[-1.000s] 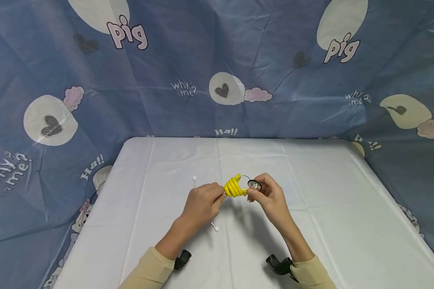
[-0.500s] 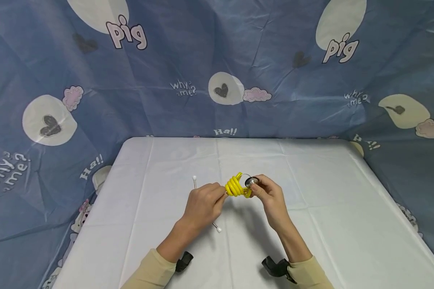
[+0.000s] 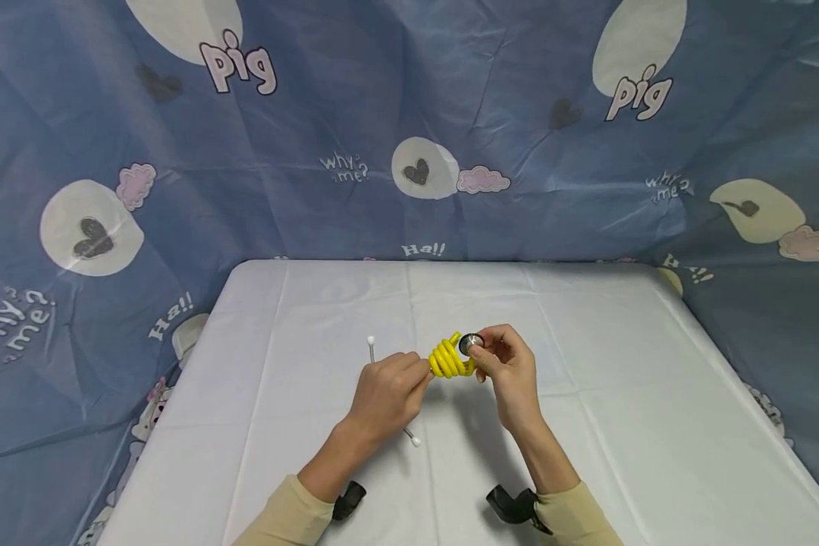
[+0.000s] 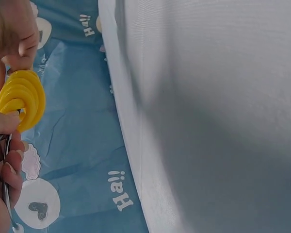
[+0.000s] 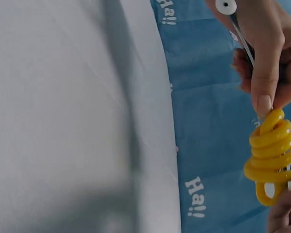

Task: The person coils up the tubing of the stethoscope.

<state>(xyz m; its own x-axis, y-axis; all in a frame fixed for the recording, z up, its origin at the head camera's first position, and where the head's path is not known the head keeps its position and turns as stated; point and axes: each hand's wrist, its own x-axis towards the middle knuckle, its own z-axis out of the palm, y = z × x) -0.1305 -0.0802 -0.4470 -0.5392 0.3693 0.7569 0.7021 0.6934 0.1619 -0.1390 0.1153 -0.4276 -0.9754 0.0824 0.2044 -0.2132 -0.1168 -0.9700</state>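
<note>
Between my two hands, a stethoscope is held up over the table. Its yellow tubing [image 3: 448, 360] is wound into a tight coil of several turns, also large in the right wrist view as yellow loops [image 5: 274, 150]. My left hand [image 3: 387, 393] grips the metal ear tubes by the coil's left end. White ear tips [image 3: 371, 340] stick out beyond that hand on both sides. At the coil's right end, my right hand [image 3: 516, 383] pinches the round silver chest piece [image 3: 470, 345] with its black rim between thumb and fingers. In the right wrist view the chest piece is mostly hidden.
A white cloth covers the table [image 3: 628, 425]. Behind it hangs a blue printed curtain [image 3: 546, 227]. Black wrist camera mounts [image 3: 512, 505] hang below both forearms, close above the cloth.
My right hand has moved slightly left, bringing the chest piece close against the coil; the thin loop between them no longer shows. My left hand has shifted slightly right and down, still gripping the ear tubes.
</note>
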